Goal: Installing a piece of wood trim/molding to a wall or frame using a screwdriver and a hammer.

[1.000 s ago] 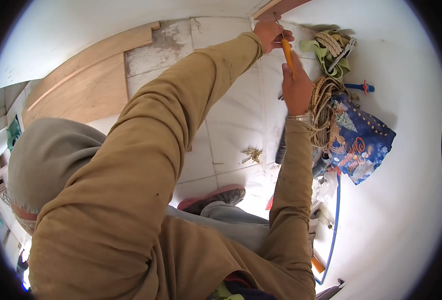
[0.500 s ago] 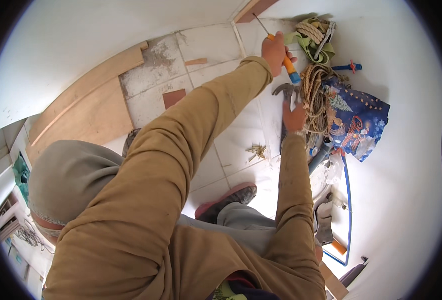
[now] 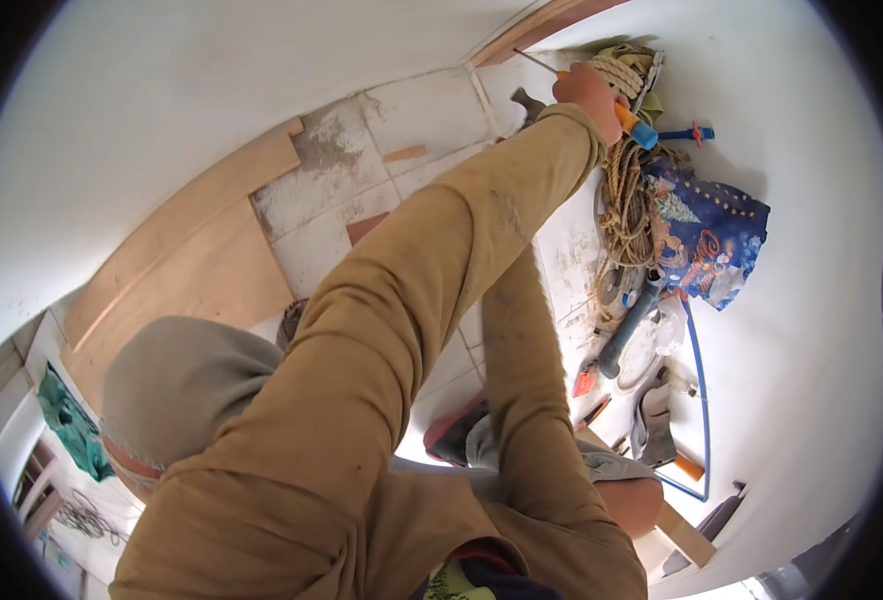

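Observation:
My left hand is closed round a screwdriver with an orange handle and a blue end. Its thin metal shaft points up and left, with the tip at the reddish-brown wooden strip along the wall's foot. Beyond my left forearm shows the dark head of a hammer, to the left of my left hand. My right forearm passes under the left one, which hides my right hand and the hammer's handle.
To the right lie coiled rope, a blue printed bag, a grey pipe and a bent blue tube. Wooden boards rest at the left. A small wood piece lies on the tiled floor.
The hammer has been lifted away from beside the rope and moved up and left, with my right arm. My left hand has shifted right with the screwdriver.

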### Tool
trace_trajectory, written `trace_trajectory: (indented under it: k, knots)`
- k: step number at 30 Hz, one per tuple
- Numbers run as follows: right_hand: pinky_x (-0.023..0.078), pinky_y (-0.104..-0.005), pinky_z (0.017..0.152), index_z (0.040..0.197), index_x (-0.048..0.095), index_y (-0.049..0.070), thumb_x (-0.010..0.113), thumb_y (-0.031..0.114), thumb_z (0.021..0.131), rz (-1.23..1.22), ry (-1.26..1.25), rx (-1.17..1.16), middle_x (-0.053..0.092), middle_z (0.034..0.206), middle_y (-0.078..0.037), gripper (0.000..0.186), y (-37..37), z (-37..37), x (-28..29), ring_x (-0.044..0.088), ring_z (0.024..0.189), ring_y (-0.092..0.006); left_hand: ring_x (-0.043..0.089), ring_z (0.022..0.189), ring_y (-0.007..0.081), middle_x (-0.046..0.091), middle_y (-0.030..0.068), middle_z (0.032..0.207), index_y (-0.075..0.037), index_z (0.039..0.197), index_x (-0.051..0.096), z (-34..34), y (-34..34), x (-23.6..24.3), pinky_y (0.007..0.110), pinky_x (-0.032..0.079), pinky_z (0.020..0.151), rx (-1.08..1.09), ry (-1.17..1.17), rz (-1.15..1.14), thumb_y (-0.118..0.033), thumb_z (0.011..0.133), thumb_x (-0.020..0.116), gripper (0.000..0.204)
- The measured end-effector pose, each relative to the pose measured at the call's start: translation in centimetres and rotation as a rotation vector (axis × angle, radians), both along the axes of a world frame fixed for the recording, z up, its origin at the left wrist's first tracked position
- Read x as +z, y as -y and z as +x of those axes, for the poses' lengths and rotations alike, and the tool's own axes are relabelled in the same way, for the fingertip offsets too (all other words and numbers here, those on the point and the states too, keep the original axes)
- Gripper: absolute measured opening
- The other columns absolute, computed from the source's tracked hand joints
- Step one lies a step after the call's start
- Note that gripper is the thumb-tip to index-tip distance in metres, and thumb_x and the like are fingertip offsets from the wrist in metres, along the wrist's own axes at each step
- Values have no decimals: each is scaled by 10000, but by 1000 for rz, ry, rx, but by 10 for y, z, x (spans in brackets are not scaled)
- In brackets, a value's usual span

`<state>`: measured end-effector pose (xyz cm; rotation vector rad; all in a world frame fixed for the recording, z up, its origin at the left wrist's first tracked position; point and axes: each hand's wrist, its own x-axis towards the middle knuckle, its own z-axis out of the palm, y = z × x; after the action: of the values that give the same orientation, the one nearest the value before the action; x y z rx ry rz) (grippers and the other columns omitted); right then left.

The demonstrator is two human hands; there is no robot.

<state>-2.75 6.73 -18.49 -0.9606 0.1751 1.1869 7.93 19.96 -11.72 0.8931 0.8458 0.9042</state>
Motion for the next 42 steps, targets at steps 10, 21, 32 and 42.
trace_trajectory:
  k: [10,21,32,42]
  knots:
    - [455,-421,555,873,419,114,398,409,1021,-228,134,-450,464,703,-31,331,-138,-56,39,491,592,-198,715,877,147,744,38,915,-31,1003,649,-11,31,65,293,592,788,-260,-240,-4,-28,808,749,219]
    - [454,-410,539,877,423,99,385,398,994,-211,123,-392,464,707,-57,323,-133,-34,23,476,574,-211,692,814,199,703,88,888,-62,1121,531,-3,30,57,342,569,740,-268,-85,-135,-172,970,507,189]
    - [476,-433,549,932,444,87,384,418,1007,-184,134,-283,481,714,-64,345,-118,-31,11,505,600,-219,617,681,268,619,118,805,-60,989,510,-14,41,80,452,484,620,96,505,-1057,-276,965,416,237]
    - [466,-435,536,880,433,100,397,425,1030,-205,91,-526,472,678,-49,360,-122,-22,11,487,567,-211,704,815,296,699,165,882,-53,853,622,-1,43,27,412,562,702,-103,-224,-6,-186,793,740,188]
